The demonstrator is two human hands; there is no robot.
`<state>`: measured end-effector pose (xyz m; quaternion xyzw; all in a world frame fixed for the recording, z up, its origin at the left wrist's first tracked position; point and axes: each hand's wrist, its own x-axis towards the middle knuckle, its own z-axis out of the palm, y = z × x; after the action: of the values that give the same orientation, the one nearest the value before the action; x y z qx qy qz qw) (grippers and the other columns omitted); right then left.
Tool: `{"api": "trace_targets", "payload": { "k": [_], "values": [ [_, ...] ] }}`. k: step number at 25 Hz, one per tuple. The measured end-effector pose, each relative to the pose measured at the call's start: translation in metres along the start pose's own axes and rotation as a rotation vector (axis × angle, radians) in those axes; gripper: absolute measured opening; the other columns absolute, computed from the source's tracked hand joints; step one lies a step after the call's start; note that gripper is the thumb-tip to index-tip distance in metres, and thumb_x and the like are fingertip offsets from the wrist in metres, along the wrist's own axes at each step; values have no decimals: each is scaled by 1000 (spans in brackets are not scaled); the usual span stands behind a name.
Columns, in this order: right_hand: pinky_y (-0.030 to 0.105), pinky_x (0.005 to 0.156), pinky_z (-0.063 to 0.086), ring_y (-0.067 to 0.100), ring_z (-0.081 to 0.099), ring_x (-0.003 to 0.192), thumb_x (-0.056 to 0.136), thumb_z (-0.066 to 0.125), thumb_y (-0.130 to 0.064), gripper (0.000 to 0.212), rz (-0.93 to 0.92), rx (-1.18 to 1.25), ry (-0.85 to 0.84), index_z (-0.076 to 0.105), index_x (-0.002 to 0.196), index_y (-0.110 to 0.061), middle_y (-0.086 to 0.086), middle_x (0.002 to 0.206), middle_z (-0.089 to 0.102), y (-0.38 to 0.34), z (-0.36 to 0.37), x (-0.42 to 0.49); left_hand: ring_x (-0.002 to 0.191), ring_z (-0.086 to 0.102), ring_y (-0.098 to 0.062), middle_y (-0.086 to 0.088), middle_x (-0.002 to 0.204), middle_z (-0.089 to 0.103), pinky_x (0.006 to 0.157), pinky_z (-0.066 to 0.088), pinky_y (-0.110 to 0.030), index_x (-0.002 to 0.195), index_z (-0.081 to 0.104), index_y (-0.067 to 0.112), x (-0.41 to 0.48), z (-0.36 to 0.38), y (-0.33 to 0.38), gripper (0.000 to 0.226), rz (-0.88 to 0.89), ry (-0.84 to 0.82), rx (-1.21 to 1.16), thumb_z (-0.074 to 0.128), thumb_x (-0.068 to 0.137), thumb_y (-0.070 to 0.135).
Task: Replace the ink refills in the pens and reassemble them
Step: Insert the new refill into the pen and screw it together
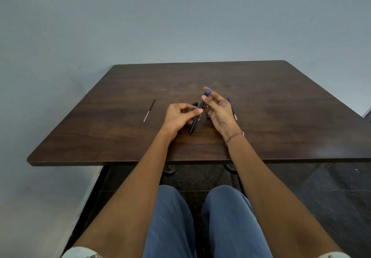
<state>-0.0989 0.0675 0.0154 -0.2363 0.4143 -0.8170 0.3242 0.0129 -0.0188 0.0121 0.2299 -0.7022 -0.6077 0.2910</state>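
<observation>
Head view shows us the dark wooden surface (271,89) against a grey-blue wall (180,27), our left grip (180,115) pinching the black pen (194,123) mid-surface, right grip (219,109) pinching its blue end, refill (149,109) at 9 o'clock.

A plain indoor room; whether home or office cannot be told. A painted blue-grey wall (180,17) fills the upper half of the frame. Against it, at centre, stands a small table (261,89) with a dark wood-grain top and curled black metal legs (170,170) below its near edge. The floor (321,187) at lower right is dark glossy tile. A person sits there, knees (170,217) in blue trousers at the bottom. A pen (193,124) at centre and a refill (149,109) left of it suggest a writing desk
</observation>
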Motion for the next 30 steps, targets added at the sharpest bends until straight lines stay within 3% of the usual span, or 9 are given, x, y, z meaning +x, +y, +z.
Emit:
{"api": "trace_targets", "payload": {
  "k": [4,7,18,23,30],
  "values": [
    [28,84,57,16,68,91,95,51,-5,21,29,112,-13,63,113,-7,9,97,71,-1,-2,0,70,72,-12,-3,75,74,55,52,-19,89,73,8,1,-1,-1,16,2,3,0,78,77,16],
    [30,83,57,18,70,90,97,47,-2,24,30,115,-56,60,115,-7,10,97,73,-2,-2,-2,71,72,-13,-2,74,74,55,53,-19,87,73,11,1,-2,-2,13,-1,-7,-6,79,76,16],
    [26,74,57,13,69,83,83,66,1,24,-22,50,49,64,102,-13,-1,80,73,1,-7,2,71,72,-11,2,73,74,54,50,-16,84,74,16,2,-1,-4,10,3,-51,30,79,75,18],
    [31,85,57,21,69,95,97,49,-10,22,19,162,-39,62,115,-7,13,102,72,-1,-6,3,72,72,-13,-2,76,75,56,52,-20,88,74,12,3,-3,-4,15,1,-47,0,78,77,20],
    [28,73,57,19,72,89,93,52,1,23,18,104,-73,63,111,-8,9,93,75,0,-6,3,71,72,-13,-1,75,75,54,50,-17,87,73,14,3,-4,-4,11,3,-59,-19,77,78,17]
  ]
}}
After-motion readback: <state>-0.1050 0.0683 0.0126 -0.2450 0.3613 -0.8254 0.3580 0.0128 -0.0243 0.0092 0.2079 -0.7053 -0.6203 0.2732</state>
